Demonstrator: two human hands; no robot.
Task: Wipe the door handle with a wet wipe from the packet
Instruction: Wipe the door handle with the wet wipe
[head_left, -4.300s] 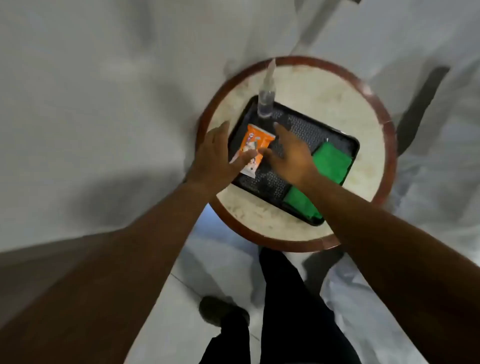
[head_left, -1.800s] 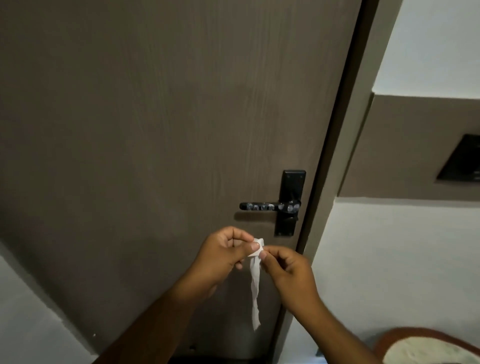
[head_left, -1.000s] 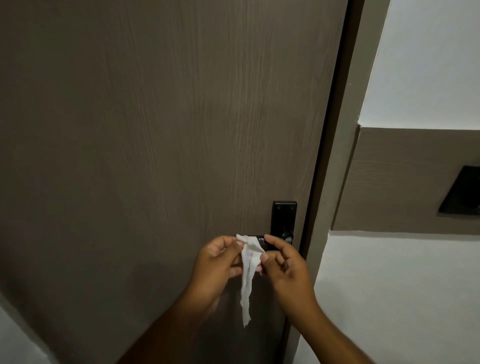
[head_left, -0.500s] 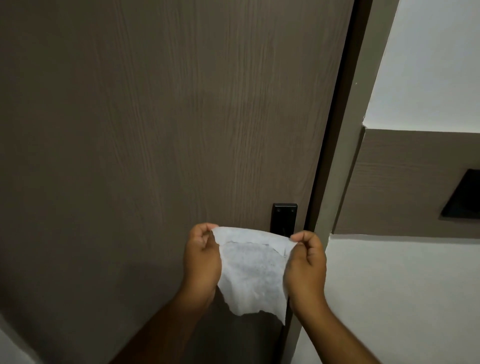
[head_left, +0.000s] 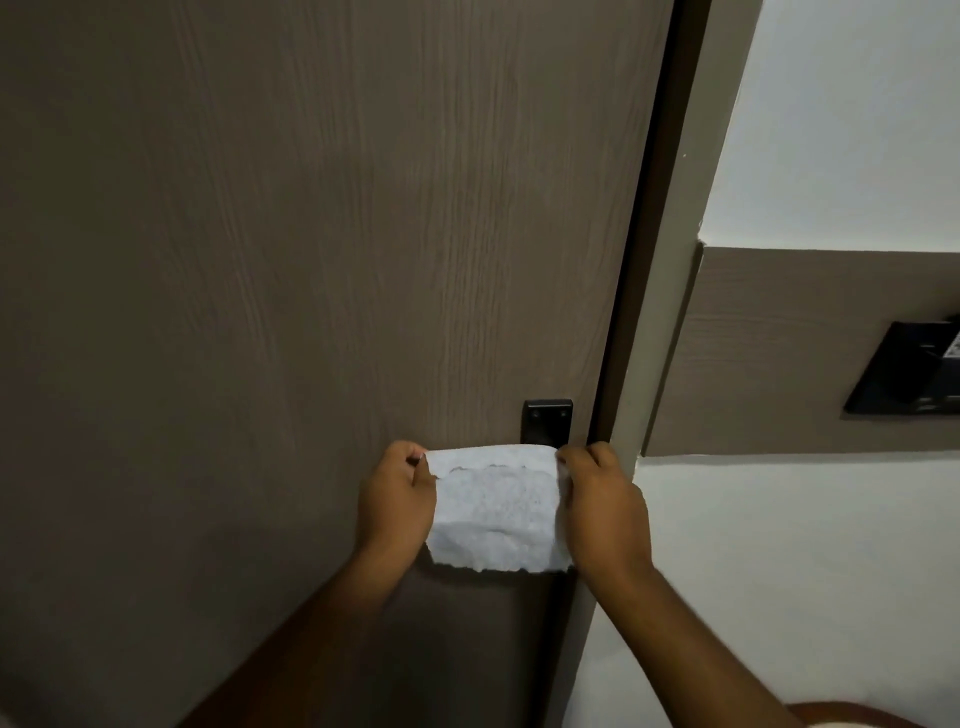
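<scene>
- Head view, wipe (head_left: 496, 512): white sheet, spread flat and hanging in front of the door (head_left: 311, 260). Top edge taut between both hands, lower edge ragged and free. It covers the lever of the handle, so contact with the lever cannot be told.
- Head view, left hand (head_left: 397, 501): fingers (head_left: 410, 460) pinched on the wipe's upper left corner, knuckles toward the camera.
- Head view, right hand (head_left: 605, 506): fingers (head_left: 574, 460) pinched on the upper right corner and side edge, just beside the frame (head_left: 670, 260).
- Head view, handle: only the top of its black plate (head_left: 547, 421) shows above the wipe, close to the door's right edge; the lever is hidden.
- Handling, wipe (judgement): very light, limp, damp; holds no shape unsupported and likely clings to itself and to skin. The ragged edge suggests it tears easily under a hard pull.
- Hold, wipe (judgement): corner pinches suit spreading only. For wiping, drape the middle over the lever and close one palm round it, so the sheet is backed by the hand.
- Handling, handle (judgement): rigid, smooth metal; the lever may swing down under pressure.
- Head view, other: dark wall panel (head_left: 909, 376) at right, well apart.
</scene>
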